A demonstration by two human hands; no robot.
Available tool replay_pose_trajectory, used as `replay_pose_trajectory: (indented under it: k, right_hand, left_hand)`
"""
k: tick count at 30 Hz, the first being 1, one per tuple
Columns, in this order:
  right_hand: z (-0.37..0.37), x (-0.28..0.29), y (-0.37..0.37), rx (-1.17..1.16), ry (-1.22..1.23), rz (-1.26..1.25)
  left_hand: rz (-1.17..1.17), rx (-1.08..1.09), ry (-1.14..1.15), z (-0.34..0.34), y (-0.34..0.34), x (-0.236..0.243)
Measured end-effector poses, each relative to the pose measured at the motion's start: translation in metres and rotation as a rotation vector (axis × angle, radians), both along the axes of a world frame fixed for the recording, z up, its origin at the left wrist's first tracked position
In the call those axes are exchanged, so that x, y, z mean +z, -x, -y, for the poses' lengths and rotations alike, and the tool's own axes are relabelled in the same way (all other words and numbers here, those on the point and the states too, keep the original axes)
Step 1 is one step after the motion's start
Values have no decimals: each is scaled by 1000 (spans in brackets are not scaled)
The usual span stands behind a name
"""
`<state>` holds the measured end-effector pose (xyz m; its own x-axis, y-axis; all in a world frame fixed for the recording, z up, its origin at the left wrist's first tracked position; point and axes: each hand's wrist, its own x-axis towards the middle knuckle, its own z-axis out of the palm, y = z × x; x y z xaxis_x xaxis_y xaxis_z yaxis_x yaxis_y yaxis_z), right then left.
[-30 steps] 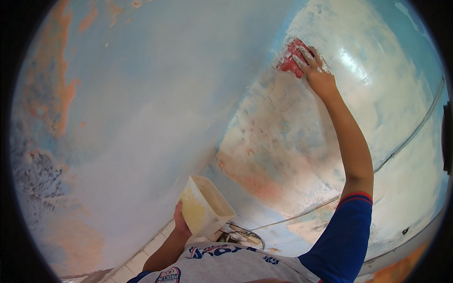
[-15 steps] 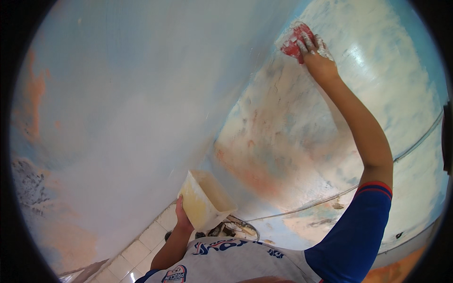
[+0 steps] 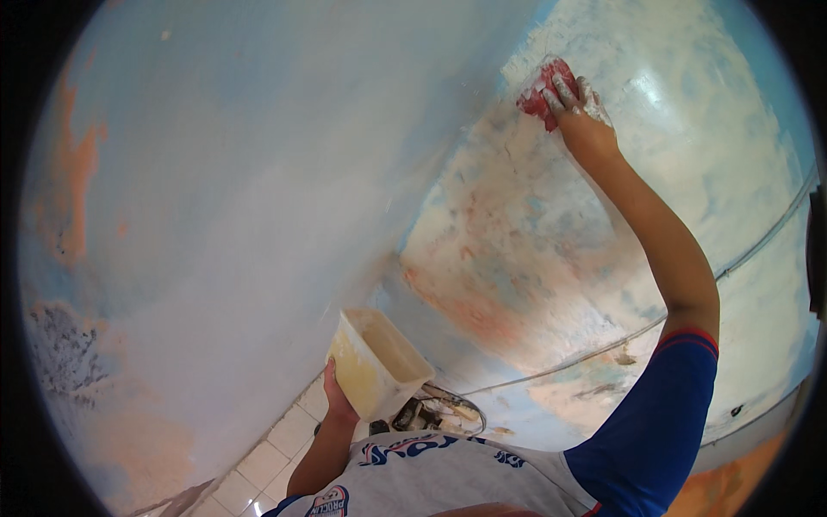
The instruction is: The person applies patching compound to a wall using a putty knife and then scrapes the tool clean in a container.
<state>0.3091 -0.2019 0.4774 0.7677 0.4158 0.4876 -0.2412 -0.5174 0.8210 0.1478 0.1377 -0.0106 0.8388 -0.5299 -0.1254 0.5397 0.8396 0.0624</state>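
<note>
Far right, we find the right hand (image 3: pixel 587 119) gripping a flat red scraper (image 3: pixel 536 102). The left hand (image 3: pixel 338 396) grasps a yellowish rectangular plastic tub (image 3: pixel 355 369).

Rt. hand (image 3: pixel 587 116) and red scraper (image 3: pixel 533 104): slightly lower on the wall vs. approx. half a sec. ago. Rt. elbow (image 3: pixel 687 302) and blue sleeve (image 3: pixel 642 418): farther out from the wall corner (image 3: pixel 401 252) than 1 sec. ago. My view has shifted too: orange patch (image 3: pixel 82 185) nearer the lt. rim vs. 1 sec. ago; I now get more tiled floor (image 3: pixel 261 466), plus more clutter (image 3: pixel 422 416) by the tub (image 3: pixel 355 370).
</note>
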Motion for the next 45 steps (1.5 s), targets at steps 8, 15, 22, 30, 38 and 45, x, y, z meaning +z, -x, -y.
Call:
replay_pose_trajectory:
  k: [8, 15, 22, 30, 38, 45]
  right_hand:
    - [-26, 40, -8, -10, 99, 206]
    - [-26, -21, 4, -222, 77, -19]
    - [-26, 36, -20, 50, 205, 287]
    - [-65, -41, -32, 221, 149, 253]
    - [7, -77, -61, 144, 398, 194]
    - [-76, -36, -7, -69, 40, 41]
  left_hand:
    - [6, -138, -50, -1, 11, 4]
    - [2, -172, -42, -18, 9, 4]
    - [35, -249, -62, -19, 10, 2]
    - [42, -159, -166, -36, 18, -3]
    - [-5, -227, -101, -37, 17, 13]
    - [-12, -144, -104, -46, 16, 5]
